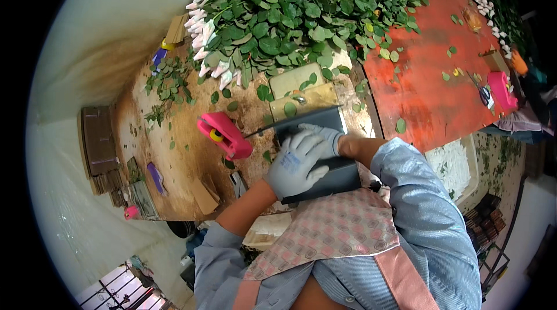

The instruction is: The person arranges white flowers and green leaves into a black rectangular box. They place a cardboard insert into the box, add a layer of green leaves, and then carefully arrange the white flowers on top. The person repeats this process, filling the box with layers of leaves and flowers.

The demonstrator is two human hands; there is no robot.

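A dark, flat-sided stand or box point(333, 179) lies at the table's front edge, right before my body. Over it is my left hand point(295, 164) in a grey glove, its fingers stretched out and the thumb apart. My right hand point(326, 137), gloved too, lies partly under and behind the left one; its visible fingers look stretched out. Whatever is beneath my palms is hidden. Just to the left stands a pink tape dispenser point(229, 136) with a yellow core. Beyond the dark stand are a brass-coloured metal plate point(310, 100) and a pale pad point(296, 81).
Leafy stems point(278, 26) with white-wrapped ends pile up at the back. A red tabletop point(418, 89) adjoins on the right, with another pink dispenser point(502, 91) and scissors point(484, 94) near another person's hand point(518, 63). Cardboard pieces point(98, 139) stand at the left; a white bin point(452, 168) sits right.
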